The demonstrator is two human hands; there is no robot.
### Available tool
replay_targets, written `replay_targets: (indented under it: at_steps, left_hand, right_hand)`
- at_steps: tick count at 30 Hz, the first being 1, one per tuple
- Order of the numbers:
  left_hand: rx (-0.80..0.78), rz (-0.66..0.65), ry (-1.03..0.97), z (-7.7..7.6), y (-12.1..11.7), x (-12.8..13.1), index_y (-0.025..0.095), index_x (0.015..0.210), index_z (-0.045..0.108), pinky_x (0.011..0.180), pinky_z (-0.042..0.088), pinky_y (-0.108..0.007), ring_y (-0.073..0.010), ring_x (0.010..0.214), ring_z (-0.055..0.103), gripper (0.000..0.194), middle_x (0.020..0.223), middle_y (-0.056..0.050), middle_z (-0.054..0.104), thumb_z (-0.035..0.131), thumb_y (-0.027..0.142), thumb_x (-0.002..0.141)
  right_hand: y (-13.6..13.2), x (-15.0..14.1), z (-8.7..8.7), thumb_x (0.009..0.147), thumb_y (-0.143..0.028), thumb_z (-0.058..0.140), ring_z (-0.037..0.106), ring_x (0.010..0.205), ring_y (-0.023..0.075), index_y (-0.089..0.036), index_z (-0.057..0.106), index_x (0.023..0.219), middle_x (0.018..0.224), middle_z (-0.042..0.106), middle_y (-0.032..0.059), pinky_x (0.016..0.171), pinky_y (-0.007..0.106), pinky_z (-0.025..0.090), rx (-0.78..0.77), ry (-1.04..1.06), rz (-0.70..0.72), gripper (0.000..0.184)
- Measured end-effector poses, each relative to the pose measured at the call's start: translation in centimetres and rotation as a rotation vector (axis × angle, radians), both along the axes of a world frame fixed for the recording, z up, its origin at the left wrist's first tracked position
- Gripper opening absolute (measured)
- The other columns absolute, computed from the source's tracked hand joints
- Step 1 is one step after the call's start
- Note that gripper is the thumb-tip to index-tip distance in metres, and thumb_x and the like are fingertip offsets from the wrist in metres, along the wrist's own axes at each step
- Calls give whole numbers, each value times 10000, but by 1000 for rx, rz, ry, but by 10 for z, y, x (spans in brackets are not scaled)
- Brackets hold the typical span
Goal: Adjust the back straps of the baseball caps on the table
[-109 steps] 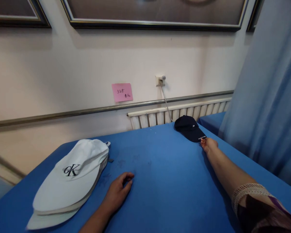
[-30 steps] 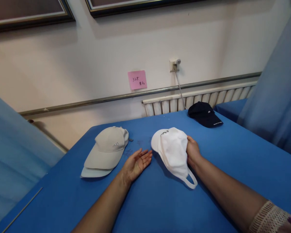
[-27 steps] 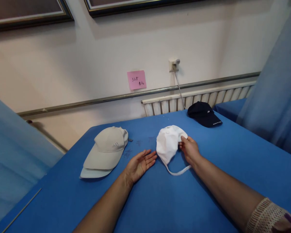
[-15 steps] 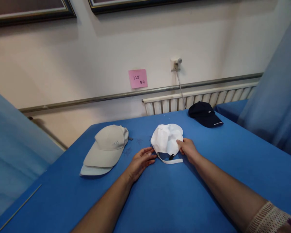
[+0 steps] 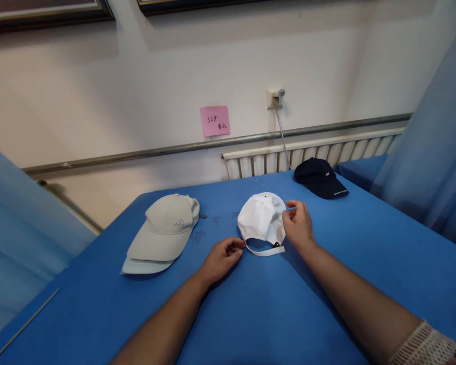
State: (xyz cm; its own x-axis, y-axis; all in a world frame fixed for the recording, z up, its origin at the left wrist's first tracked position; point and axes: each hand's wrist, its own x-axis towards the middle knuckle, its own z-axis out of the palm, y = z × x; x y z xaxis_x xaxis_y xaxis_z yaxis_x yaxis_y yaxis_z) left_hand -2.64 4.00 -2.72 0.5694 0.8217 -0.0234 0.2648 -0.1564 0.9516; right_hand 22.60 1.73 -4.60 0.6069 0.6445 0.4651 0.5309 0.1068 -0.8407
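Note:
A white cap [image 5: 261, 219] lies in the middle of the blue table [image 5: 273, 314], its back opening and thin strap [image 5: 265, 251] turned toward me. My left hand [image 5: 221, 256] rests on the table with its fingers curled, pinching the left end of the strap. My right hand [image 5: 298, 226] is closed against the cap's right side, fingertips on the fabric. To the left a beige cap [image 5: 166, 230] sits stacked on a paler cap [image 5: 142, 266]. A navy cap [image 5: 319, 177] lies at the far right edge of the table.
Behind the table are a white radiator [image 5: 319, 152], a metal rail, a wall socket with a cable [image 5: 275, 99] and a pink note [image 5: 214, 120]. Blue curtains hang at the right [image 5: 437, 142] and the left [image 5: 19, 223].
My right hand took the white cap off the left stack, carried it to the middle and turned it strap toward me. My left hand curled from open palm onto the strap's end.

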Motion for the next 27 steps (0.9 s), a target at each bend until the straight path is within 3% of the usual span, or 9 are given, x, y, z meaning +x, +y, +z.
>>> replay_targets:
  at_steps: [5, 8, 11, 13, 18, 23, 27]
  left_hand:
    - [244, -85, 128, 4, -6, 3, 173, 993, 687, 811, 491, -328, -206, 862, 632, 222, 957, -82, 696, 591, 304, 842]
    - [441, -126, 159, 8, -12, 5, 206, 1019, 685, 883, 469, -342, -214, 933, 625, 213, 1019, -81, 692, 549, 257, 864]
    - [562, -166, 153, 11, -19, 11, 232, 1054, 672, 967, 429, -366, -229, 1046, 598, 233, 1111, -81, 680, 519, 233, 879]
    - [612, -214, 180, 11, -22, 17, 233, 1066, 667, 990, 406, -384, -240, 1077, 579, 243, 1142, -88, 671, 501, 229, 888]
    - [672, -278, 354, 4, -23, 26, 227, 1120, 640, 842, 425, -352, -241, 940, 574, 279, 1012, -84, 683, 531, 213, 863]
    - [724, -291, 457, -1, -14, 20, 211, 949, 675, 789, 394, -330, -218, 842, 552, 190, 870, -65, 668, 499, 188, 882]
    - [625, -236, 389, 2, -10, 12, 215, 928, 672, 785, 403, -316, -204, 824, 559, 140, 861, -43, 676, 545, 224, 870]
  right_hand:
    - [-18, -21, 13, 799, -184, 490, 569, 703, 150, -212, 586, 895, 864, 595, 28, 669, 271, 474, 156, -78, 284, 138]
    - [-15, -23, 5, 775, -193, 512, 538, 595, 130, -212, 620, 855, 754, 604, 2, 601, 255, 452, 78, -39, 369, 136]
    - [-3, -17, -9, 755, -231, 515, 522, 511, 130, -209, 644, 843, 618, 597, -24, 556, 256, 451, -53, 146, 376, 157]
    - [5, -12, -16, 737, -247, 512, 560, 529, 134, -204, 642, 813, 648, 639, -14, 561, 258, 471, -97, 263, 395, 157]
    - [12, -9, -20, 683, -208, 500, 585, 519, 120, -205, 611, 772, 695, 687, -12, 554, 239, 474, -187, 367, 450, 142]
    - [5, -7, -14, 710, -167, 500, 519, 464, 111, -218, 617, 771, 579, 634, -44, 486, 213, 367, -342, 92, 525, 142]
    - [-7, 0, -2, 734, -172, 549, 496, 510, 117, -219, 638, 732, 587, 619, -28, 492, 223, 293, -466, -175, 609, 100]
